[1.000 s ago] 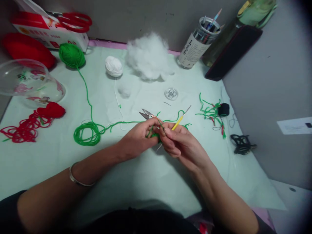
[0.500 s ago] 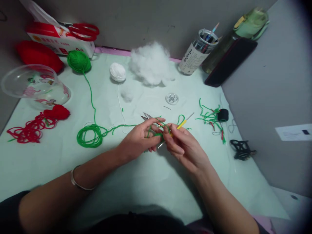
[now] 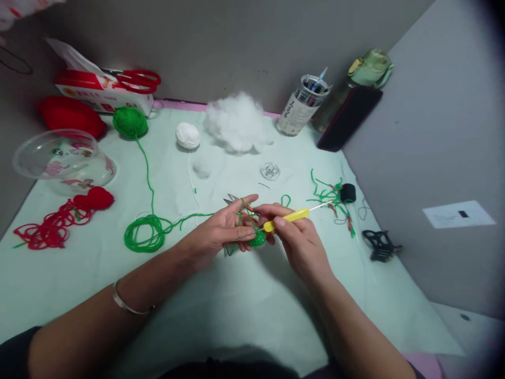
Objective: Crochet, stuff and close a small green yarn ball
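Note:
My left hand (image 3: 223, 229) is closed on a small green crochet piece (image 3: 258, 239), with green yarn looped over its raised index finger. Between the fingers and thumb of my right hand (image 3: 302, 237) is a crochet hook (image 3: 290, 219) with a yellow handle. One thin metal end of the hook points left at the crochet piece; the other sticks out to the right. Scissors (image 3: 232, 199) lie just behind my left fingers, their handles mostly hidden. From my left hand, the green yarn runs to a loose coil (image 3: 145, 232) and on to a green ball (image 3: 130, 122).
Red yarn (image 3: 51, 223) lies tangled at left beside a clear plastic tub (image 3: 84, 168). White stuffing (image 3: 239, 123) and a white yarn ball (image 3: 188, 136) sit at the back. A pen cup (image 3: 300, 108), phone (image 3: 349, 118), yarn scraps (image 3: 333, 195) and black claw clip (image 3: 381, 246) are on the right.
The crochet hook has turned flatter in my right hand, its left tip now over my left fingers. More of the green crochet piece shows. The whole view has shifted slightly.

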`<act>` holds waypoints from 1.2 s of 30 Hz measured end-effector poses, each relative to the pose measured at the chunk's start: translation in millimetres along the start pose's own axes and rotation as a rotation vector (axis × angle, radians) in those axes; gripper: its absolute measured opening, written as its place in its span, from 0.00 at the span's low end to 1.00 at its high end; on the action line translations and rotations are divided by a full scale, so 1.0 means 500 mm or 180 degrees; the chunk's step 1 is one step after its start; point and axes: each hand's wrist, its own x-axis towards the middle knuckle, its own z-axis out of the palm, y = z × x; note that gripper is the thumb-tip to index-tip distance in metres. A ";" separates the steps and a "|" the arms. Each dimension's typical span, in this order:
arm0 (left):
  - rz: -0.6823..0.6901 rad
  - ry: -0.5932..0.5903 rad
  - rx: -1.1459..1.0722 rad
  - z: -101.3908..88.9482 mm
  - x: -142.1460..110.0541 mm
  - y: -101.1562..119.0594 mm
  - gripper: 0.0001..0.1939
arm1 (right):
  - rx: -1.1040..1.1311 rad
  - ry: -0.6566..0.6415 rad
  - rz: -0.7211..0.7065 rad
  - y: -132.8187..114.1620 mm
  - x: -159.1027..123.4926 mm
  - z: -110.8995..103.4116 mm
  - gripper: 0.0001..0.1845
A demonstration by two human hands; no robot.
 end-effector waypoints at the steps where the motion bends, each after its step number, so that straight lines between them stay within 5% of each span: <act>1: -0.0011 0.0031 -0.0075 0.002 -0.001 0.002 0.49 | -0.0070 -0.0031 -0.0123 -0.002 0.000 0.001 0.14; 8: -0.0216 0.0289 -0.0213 0.013 -0.007 0.003 0.43 | -0.0246 -0.0457 -0.0674 -0.029 -0.006 0.011 0.09; 17: 0.0171 0.0437 0.0426 0.019 -0.015 0.019 0.41 | 0.0641 -0.0167 -0.0224 -0.013 -0.001 0.001 0.06; 25: 0.0880 0.0950 0.0971 0.002 -0.034 0.080 0.24 | 0.1204 -0.0250 0.0295 -0.035 0.001 0.012 0.14; 30: 0.1184 0.0974 0.1270 -0.010 -0.061 0.128 0.10 | 0.1297 -0.0361 0.0176 -0.051 -0.012 0.009 0.19; 34: 0.1079 0.0976 0.1600 -0.048 -0.105 0.190 0.14 | 0.1305 -0.0378 0.0016 -0.079 -0.031 0.007 0.18; 36: 0.1028 0.1187 0.2349 -0.056 -0.127 0.212 0.18 | 0.1302 -0.0366 0.0003 -0.097 -0.045 0.010 0.17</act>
